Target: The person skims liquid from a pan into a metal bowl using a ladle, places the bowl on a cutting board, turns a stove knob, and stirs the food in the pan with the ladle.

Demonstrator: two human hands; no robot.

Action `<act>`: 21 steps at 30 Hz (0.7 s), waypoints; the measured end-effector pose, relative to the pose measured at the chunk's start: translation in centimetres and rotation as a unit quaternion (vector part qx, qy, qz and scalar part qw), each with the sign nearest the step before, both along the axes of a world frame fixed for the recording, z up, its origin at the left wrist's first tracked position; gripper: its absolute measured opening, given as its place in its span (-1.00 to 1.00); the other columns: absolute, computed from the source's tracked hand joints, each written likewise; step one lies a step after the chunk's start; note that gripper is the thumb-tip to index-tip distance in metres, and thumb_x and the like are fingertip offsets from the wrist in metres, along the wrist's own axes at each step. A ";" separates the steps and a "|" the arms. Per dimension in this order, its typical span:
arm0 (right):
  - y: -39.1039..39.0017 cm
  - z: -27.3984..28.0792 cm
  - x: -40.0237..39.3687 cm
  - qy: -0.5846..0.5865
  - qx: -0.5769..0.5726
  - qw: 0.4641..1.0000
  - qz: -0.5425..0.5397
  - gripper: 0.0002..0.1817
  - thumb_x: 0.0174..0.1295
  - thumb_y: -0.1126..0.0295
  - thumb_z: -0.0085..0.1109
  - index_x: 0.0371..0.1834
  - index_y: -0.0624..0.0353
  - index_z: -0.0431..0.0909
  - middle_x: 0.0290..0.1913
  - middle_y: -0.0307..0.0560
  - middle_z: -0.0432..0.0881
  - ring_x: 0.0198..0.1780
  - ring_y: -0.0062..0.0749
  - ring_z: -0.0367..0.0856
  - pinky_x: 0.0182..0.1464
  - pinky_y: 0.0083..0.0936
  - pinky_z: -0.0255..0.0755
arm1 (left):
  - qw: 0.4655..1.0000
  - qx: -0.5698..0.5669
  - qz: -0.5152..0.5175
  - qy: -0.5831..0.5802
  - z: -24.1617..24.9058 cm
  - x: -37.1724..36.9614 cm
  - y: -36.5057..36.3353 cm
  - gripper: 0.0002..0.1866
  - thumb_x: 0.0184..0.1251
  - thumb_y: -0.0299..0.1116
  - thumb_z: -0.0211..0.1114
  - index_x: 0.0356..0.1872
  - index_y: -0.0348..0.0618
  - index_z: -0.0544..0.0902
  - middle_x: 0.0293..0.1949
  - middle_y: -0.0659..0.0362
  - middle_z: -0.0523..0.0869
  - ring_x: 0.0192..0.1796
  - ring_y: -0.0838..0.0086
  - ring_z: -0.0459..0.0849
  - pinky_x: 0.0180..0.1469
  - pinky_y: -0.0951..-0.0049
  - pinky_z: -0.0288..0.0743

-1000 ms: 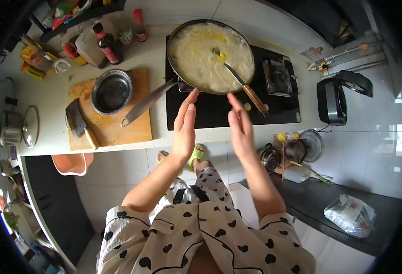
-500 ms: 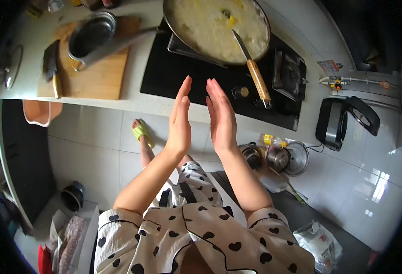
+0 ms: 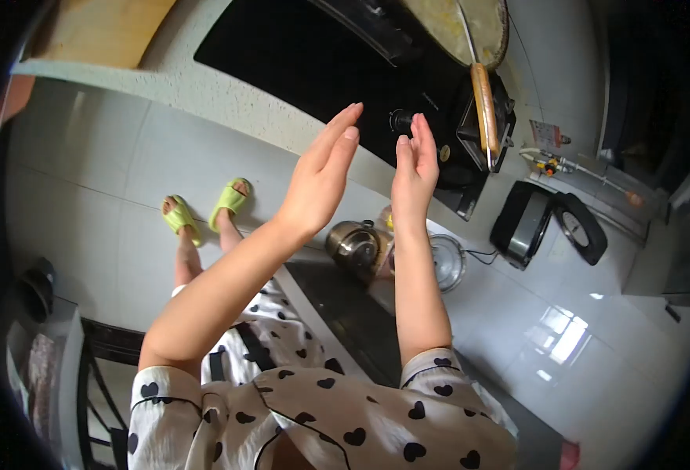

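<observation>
- One cutting board lies by the worktop's near edge, toward its left end; the view has swung since a second ago, leaving only part of it visible.
- Left hand: raised at the near edge, fingers straight and side by side, palm inward, grasping nothing.
- Right hand: fingers extended, close together, palm facing the other across a gap; nothing held. Nearest item is a dark knob on the cooktop; contact cannot be confirmed.
- Food-filled pan: toward the worktop's far edge, cut off by the frame. A wooden-handled utensil rests in it, untouched. Hands remain parted and empty; judged, cooking proceeds unattended.
</observation>
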State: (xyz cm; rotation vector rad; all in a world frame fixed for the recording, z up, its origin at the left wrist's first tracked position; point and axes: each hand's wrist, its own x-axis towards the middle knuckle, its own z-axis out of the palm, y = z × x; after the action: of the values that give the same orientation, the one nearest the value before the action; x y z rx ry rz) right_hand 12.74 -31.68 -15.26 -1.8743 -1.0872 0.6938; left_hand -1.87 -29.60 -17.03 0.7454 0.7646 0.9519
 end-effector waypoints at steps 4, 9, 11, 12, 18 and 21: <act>0.3 -0.9 1.1 -0.115 -0.004 0.993 0.026 -0.49 0.32 0.49 -0.02 0.34 0.32 0.20 0.38 0.11 0.23 0.40 -0.26 0.20 0.42 -0.37 0.01 | 1.000 0.026 -0.015 0.002 -1.2 0.6 -0.1 -0.46 0.52 -0.11 -0.19 0.36 -0.23 0.24 0.40 0.05 0.23 0.46 0.36 0.10 0.45 0.40 -0.09; 0.8 -1.0 3.0 -0.256 -0.032 0.966 0.035 -0.48 0.27 0.50 0.01 0.32 0.30 0.23 0.36 0.13 0.24 0.40 -0.13 0.19 0.39 -0.30 0.08 | 0.999 -0.007 0.004 -0.034 -2.2 0.8 0.4 -0.46 0.51 -0.09 -0.19 0.36 -0.19 0.25 0.40 0.07 0.23 0.46 0.35 0.11 0.44 0.40 -0.06; 1.3 -0.6 3.4 -0.342 -0.076 0.936 0.044 -0.46 0.26 0.39 0.09 0.31 0.24 0.24 0.35 0.17 0.22 0.39 0.00 0.18 0.36 -0.26 0.11 | 0.998 -0.019 0.010 -0.054 -2.5 0.7 0.7 -0.47 0.51 -0.10 -0.19 0.36 -0.19 0.27 0.39 0.06 0.24 0.45 0.34 0.12 0.44 0.39 -0.05; 1.4 -0.5 3.5 -0.364 -0.105 0.925 0.043 -0.44 0.26 0.34 0.10 0.31 0.24 0.24 0.36 0.17 0.22 0.38 0.01 0.18 0.36 -0.25 0.11 | 0.999 -0.009 0.007 -0.047 -2.5 0.6 0.8 -0.47 0.51 -0.10 -0.19 0.35 -0.20 0.27 0.39 0.05 0.25 0.45 0.33 0.13 0.44 0.39 -0.05; 2.4 -0.7 4.1 -0.440 -0.255 0.861 0.026 -0.37 0.27 0.11 0.10 0.32 0.22 0.24 0.20 0.22 0.39 0.24 0.07 0.34 0.25 -0.20 0.24 | 0.999 0.011 0.016 -0.045 -2.7 0.4 0.6 -0.50 0.51 -0.16 -0.16 0.32 -0.23 0.31 0.37 0.01 0.27 0.44 0.30 0.15 0.43 0.38 -0.03; 2.7 -0.9 3.9 -0.440 -0.250 0.863 0.010 -0.45 0.27 0.10 0.10 0.19 0.26 0.39 -0.20 0.12 0.61 -0.15 -0.06 0.58 -0.07 -0.24 0.42 | 0.998 -0.003 0.014 -0.053 -2.7 0.2 0.6 -0.51 0.51 -0.17 -0.15 0.32 -0.24 0.31 0.37 0.01 0.27 0.45 0.30 0.15 0.43 0.38 -0.03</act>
State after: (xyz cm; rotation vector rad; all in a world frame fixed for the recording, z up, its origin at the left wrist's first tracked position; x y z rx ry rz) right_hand 16.61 -29.01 -16.14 -2.7571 -1.5786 0.0717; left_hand -1.66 -29.04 -19.76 0.6751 0.6870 1.0067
